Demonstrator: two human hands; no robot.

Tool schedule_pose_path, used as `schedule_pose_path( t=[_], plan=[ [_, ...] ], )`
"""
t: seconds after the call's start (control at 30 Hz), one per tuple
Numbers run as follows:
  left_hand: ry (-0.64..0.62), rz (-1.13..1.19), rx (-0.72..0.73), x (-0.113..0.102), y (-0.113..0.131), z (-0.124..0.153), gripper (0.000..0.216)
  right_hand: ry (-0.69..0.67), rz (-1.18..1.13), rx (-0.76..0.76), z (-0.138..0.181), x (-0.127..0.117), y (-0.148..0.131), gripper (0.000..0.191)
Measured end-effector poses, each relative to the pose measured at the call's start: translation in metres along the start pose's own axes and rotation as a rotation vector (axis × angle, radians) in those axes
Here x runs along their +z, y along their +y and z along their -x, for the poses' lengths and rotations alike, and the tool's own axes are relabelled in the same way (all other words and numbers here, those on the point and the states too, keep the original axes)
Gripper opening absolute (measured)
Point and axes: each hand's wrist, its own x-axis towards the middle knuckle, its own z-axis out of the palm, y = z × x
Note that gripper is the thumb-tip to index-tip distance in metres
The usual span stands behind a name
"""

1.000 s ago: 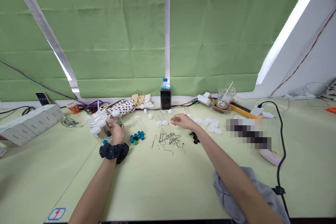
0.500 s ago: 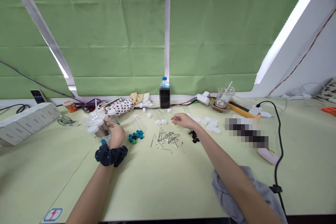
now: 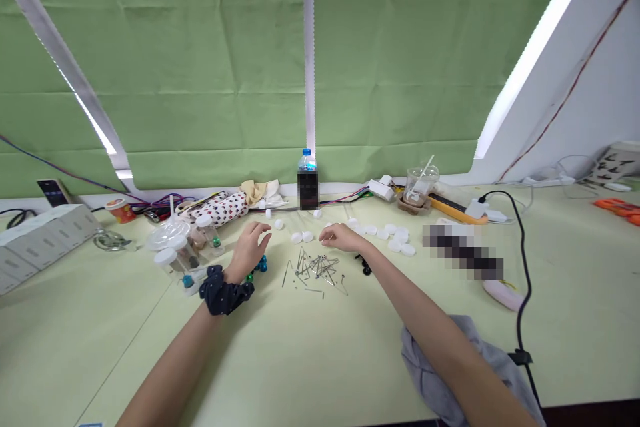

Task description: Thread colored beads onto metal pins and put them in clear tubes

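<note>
My left hand point(image 3: 249, 248) is over the table with its fingers apart and nothing seen in it. It partly covers a cluster of blue and green beads point(image 3: 262, 263). To its left stand several clear tubes with white caps point(image 3: 205, 221), small coloured or dark pieces inside. My right hand point(image 3: 343, 238) hovers with loosely bent fingers, and I see nothing held. Just below it lies a heap of thin metal pins and bent rods point(image 3: 320, 268). Small black pieces point(image 3: 367, 267) sit under the right wrist. White caps point(image 3: 303, 237) lie between the hands, and more caps point(image 3: 401, 236) to the right.
A water bottle point(image 3: 307, 188) stands at the back by the green curtain point(image 3: 225, 67). White boxes point(image 3: 45, 243) and a paper cup point(image 3: 120, 211) are at left. A plastic cup point(image 3: 420, 185), yellow tool point(image 3: 457, 208), black cable point(image 3: 523, 267) and orange scissors point(image 3: 617, 210) are at right.
My left hand has let go of a capped tube in the group at left and moved right, over the beads. My right hand stays near the metal pile. The view has shifted slightly.
</note>
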Motion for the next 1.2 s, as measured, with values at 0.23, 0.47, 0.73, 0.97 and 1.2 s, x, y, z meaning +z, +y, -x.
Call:
schedule_pose_path(
  t=[0.23, 0.47, 0.73, 0.97, 1.2],
  plan=[
    [-0.082, -0.020, 0.142, -0.004, -0.004, 0.019, 0.020, -0.029, 0.061, -0.004, -0.001, 0.008, 0.002, 0.012],
    [-0.319, 0.037, 0.169, -0.028, -0.002, 0.016, 0.017, -0.009, 0.111, 0.015, 0.002, 0.013, -0.003, 0.010],
    [-0.476, 0.113, 0.109, -0.035, -0.020, 0.015, 0.024, -0.013, 0.092, -0.160, 0.012, 0.043, -0.044, 0.009],
    [-0.515, 0.085, 0.100, -0.032, -0.023, 0.016, 0.023, -0.034, 0.221, -0.138, 0.015, 0.065, -0.056, 0.007],
    [-0.529, 0.066, 0.075, -0.028, -0.029, 0.016, 0.017, 0.064, 0.276, -0.071, 0.013, 0.085, -0.055, 0.015]
  ],
)
